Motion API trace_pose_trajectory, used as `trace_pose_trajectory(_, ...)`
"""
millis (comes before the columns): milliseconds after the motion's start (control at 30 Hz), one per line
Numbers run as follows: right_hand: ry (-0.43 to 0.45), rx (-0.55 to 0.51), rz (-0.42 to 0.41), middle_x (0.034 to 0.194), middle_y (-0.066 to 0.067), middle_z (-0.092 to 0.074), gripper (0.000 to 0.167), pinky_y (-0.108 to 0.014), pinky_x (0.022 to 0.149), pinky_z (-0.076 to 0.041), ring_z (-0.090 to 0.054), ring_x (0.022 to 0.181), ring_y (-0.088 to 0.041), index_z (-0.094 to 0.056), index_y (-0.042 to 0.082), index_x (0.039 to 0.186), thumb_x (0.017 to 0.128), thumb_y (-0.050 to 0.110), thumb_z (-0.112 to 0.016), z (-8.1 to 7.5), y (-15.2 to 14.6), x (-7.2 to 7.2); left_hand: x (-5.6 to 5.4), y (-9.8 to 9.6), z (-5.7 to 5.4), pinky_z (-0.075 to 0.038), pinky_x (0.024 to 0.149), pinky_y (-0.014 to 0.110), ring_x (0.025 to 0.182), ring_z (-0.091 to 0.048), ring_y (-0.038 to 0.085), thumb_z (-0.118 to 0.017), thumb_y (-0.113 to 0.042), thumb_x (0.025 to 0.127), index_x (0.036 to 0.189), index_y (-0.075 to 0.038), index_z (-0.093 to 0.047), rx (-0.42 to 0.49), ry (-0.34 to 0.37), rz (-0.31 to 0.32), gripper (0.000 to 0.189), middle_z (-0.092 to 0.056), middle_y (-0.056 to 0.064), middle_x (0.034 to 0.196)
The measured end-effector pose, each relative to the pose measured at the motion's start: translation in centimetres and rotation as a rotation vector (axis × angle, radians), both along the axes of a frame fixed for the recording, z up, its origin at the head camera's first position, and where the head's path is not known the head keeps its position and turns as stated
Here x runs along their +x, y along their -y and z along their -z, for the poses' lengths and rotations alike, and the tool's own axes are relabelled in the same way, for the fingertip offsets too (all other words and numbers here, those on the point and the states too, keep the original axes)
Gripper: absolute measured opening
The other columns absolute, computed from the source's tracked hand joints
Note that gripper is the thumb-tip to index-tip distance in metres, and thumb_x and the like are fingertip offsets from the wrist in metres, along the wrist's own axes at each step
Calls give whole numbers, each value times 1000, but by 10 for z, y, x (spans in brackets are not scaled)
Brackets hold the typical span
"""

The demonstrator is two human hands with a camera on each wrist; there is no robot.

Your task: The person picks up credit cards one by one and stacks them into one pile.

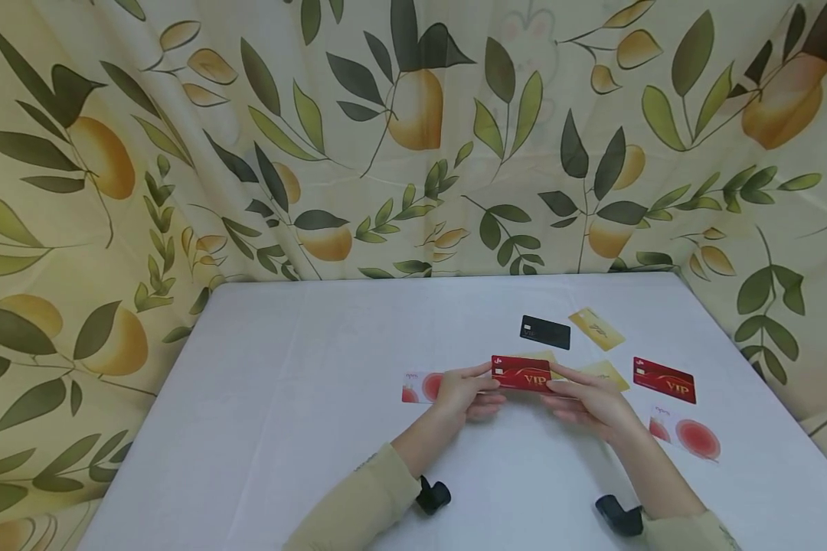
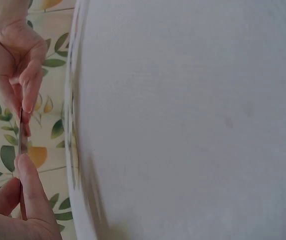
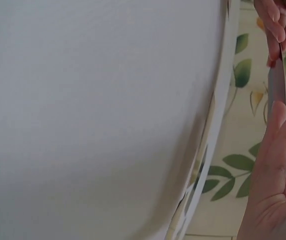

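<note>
Between my two hands is a red VIP card [image 1: 521, 373], printed side facing me in the head view. My left hand [image 1: 463, 394] pinches its left end with thumb and fingers. The right end is pinched by my right hand [image 1: 589, 399]. Edge-on, the card [image 2: 21, 132] shows as a thin strip in the left wrist view, raised off the table. Behind it lie a gold card partly covered by the held card and another gold card [image 1: 606, 374] partly behind my right hand. A white card with red circles [image 1: 420, 386] is partly hidden by my left hand.
At the back lie a black card [image 1: 545, 332] and a gold card [image 1: 596, 329]. To the right are a second red VIP card [image 1: 665, 380] and a second white card with red circles [image 1: 685, 434]. A white cloth covers the table [image 1: 262, 428]; a patterned curtain [image 1: 413, 199] hangs behind.
</note>
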State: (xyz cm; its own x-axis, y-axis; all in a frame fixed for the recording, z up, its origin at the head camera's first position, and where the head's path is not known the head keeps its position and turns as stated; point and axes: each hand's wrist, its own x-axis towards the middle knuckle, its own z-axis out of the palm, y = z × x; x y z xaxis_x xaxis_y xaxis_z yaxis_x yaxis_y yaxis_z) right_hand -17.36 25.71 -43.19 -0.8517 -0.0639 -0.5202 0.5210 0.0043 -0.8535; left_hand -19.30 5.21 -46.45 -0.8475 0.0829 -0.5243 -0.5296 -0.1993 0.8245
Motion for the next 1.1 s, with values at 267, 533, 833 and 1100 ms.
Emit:
trace_pose_trajectory(267,-19,37,1,142,-25,-30,62,-23,67,-54,-68,81,-14,-31,11,142,90,28,-59,-1,30,-8,-3,29,0,-56,64,33,72,-69,24,-68,-10,80,119,-12,-62,35,-19,-2,39,-66,14,104)
trace_pose_trajectory(533,-75,82,-32,137,-26,-37,57,-23,65,-55,-68,79,-14,-38,8,139,89,24,-61,3,58,-12,-4,57,4,-56,65,36,73,-69,23,-66,-5,81,122,-9,-59,48,-29,-17,42,-68,14,97)
trace_pose_trajectory(833,-33,63,-55,134,-25,-42,52,-22,60,-54,-68,78,-16,-44,10,136,88,20,-61,11,86,-15,1,85,6,-56,67,37,72,-69,22,-65,-3,81,125,-7,-57,24,2,-45,45,-64,16,109)
trace_pose_trajectory(1100,7,57,-56,129,-25,-47,50,-24,59,-55,-68,77,-17,-46,10,134,88,19,-61,17,106,-15,5,106,8,-56,67,37,69,-68,19,-65,-3,82,126,-6,-55,3,26,-55,45,-66,17,102)
